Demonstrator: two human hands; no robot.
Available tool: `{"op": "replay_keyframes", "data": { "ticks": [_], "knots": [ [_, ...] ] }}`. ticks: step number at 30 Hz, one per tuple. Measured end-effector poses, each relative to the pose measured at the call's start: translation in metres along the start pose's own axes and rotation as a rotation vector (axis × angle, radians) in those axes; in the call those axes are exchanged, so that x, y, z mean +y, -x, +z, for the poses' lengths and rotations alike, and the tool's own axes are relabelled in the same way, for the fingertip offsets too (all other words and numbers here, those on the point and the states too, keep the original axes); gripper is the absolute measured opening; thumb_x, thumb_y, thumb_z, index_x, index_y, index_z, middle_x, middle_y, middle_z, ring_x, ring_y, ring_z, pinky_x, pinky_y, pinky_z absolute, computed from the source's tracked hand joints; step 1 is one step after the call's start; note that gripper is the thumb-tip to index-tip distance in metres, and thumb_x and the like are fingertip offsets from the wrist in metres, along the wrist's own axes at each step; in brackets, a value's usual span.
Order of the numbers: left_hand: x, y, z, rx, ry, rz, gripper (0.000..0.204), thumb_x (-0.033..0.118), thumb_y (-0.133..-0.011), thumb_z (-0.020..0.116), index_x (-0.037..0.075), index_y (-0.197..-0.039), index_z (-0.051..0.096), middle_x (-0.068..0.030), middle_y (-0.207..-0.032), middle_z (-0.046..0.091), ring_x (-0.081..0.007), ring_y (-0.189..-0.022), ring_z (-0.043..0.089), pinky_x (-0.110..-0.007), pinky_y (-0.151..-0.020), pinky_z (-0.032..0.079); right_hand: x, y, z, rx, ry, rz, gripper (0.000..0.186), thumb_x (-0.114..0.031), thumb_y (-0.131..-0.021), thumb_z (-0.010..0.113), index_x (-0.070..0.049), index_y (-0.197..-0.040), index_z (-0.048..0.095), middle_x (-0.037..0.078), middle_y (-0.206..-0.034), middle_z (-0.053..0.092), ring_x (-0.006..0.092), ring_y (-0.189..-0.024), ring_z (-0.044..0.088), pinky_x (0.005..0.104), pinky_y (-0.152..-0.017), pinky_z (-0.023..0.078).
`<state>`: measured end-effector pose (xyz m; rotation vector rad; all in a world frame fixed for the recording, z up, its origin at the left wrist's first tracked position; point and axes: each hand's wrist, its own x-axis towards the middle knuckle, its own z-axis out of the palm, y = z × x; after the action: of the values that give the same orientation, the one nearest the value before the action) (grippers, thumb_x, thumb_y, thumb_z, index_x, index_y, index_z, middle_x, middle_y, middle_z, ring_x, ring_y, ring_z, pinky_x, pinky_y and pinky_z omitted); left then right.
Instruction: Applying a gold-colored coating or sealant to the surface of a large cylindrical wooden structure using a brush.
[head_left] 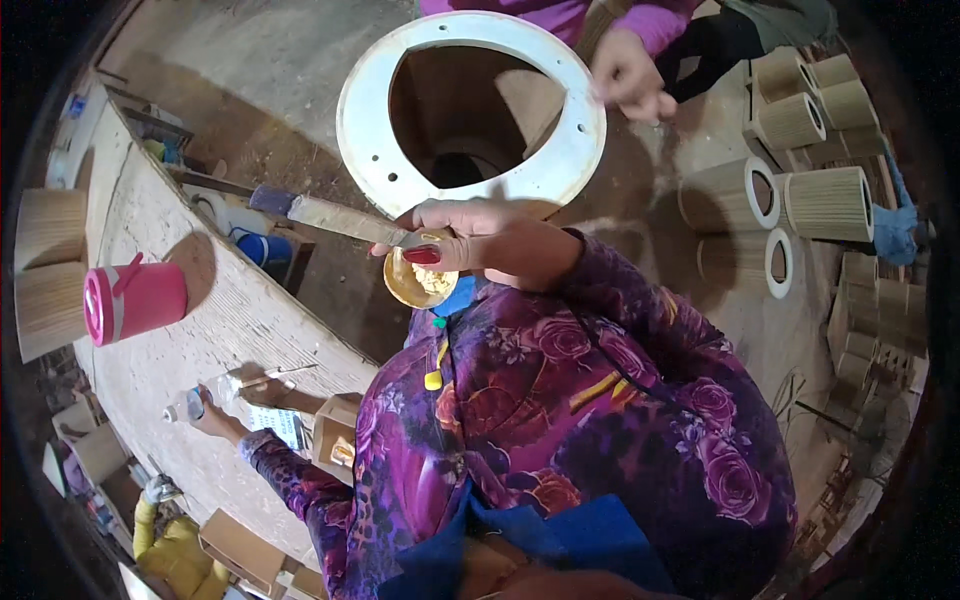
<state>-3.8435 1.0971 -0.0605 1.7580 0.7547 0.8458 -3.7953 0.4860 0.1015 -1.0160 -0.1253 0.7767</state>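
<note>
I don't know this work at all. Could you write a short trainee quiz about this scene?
1. Which of the wearer's hands holds the round bowl: left or right?
2. True or false: the bowl is empty.
3. Fill in: the bucket on the bench is ____ in colour.

Key:
1. The right hand.
2. False: there is pale paste in it.
3. Pink.

- I see smooth pink plastic on the left bucket (145, 300).
- Smooth, painted-looking white ring (362, 125), far.
- Rough, scuffed wood: left table (255, 322).
- Lumpy paste (436, 280).
- Near, cloth jacket (560, 400).
</note>
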Motion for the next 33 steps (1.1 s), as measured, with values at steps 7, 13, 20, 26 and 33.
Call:
{"op": "replay_keyframes", "data": {
  "ticks": [7, 13, 20, 26, 33],
  "knots": [
    [0.008, -0.008, -0.028, 0.130, 0.041, -0.105, 0.045, 0.003, -0.074, 0.077, -0.008, -0.112, 0.056, -0.0160, -0.109, 0.064, -0.0233, -0.094, 0.065, -0.034, -0.081, 0.056, -0.010, 0.015, 0.001, 0.040, 0.238, -0.171, 0.061, -0.038, -0.088, 0.060, 0.008, -0.126, 0.050, 0.013, -0.125, 0.054, 0.0156, -0.115, 0.050, 0.0255, -0.102, 0.035],
    [-0.006, -0.007, -0.070, 0.291, -0.008, 0.005, 0.041, 0.003, -0.073, 0.077, -0.011, -0.105, 0.056, -0.0189, -0.105, 0.063, -0.0250, -0.093, 0.064, -0.036, -0.081, 0.054, -0.021, 0.008, 0.012, 0.031, 0.322, -0.135, 0.064, -0.045, -0.089, 0.059, 0.007, -0.126, 0.051, 0.013, -0.124, 0.053, 0.0156, -0.115, 0.049, 0.0254, -0.100, 0.035],
    [-0.008, -0.007, -0.063, 0.386, -0.045, -0.137, 0.057, 0.007, -0.072, 0.078, -0.009, -0.118, 0.048, -0.0192, -0.116, 0.059, -0.0258, -0.097, 0.063, -0.036, -0.081, 0.054, -0.027, 0.005, 0.024, 0.027, 0.361, -0.034, 0.062, -0.038, -0.092, 0.058, 0.011, -0.128, 0.045, 0.014, -0.125, 0.051, 0.0153, -0.116, 0.048, 0.0258, -0.099, 0.035],
    [-0.025, -0.024, -0.073, 0.364, 0.005, -0.083, 0.056, 0.004, -0.073, 0.077, -0.008, -0.119, 0.048, -0.0181, -0.115, 0.059, -0.0247, -0.095, 0.063, -0.035, -0.079, 0.056, -0.021, 0.002, 0.026, 0.064, 0.412, -0.144, 0.065, -0.055, -0.091, 0.053, -0.001, -0.127, 0.055, 0.001, -0.092, 0.053, 0.0055, -0.080, 0.045, 0.0194, -0.069, 0.037],
    [-0.031, -0.023, -0.067, 0.306, -0.009, -0.039, 0.057, -0.005, -0.072, 0.075, -0.008, -0.122, 0.047, -0.0177, -0.119, 0.058, -0.0256, -0.104, 0.059, -0.036, -0.092, 0.048, -0.023, 0.008, 0.026, 0.075, 0.280, -0.171, 0.065, -0.047, -0.091, 0.056, 0.004, -0.131, 0.047, 0.009, -0.117, 0.055, 0.0103, -0.106, 0.052, 0.0218, -0.090, 0.041]
  ]
}}
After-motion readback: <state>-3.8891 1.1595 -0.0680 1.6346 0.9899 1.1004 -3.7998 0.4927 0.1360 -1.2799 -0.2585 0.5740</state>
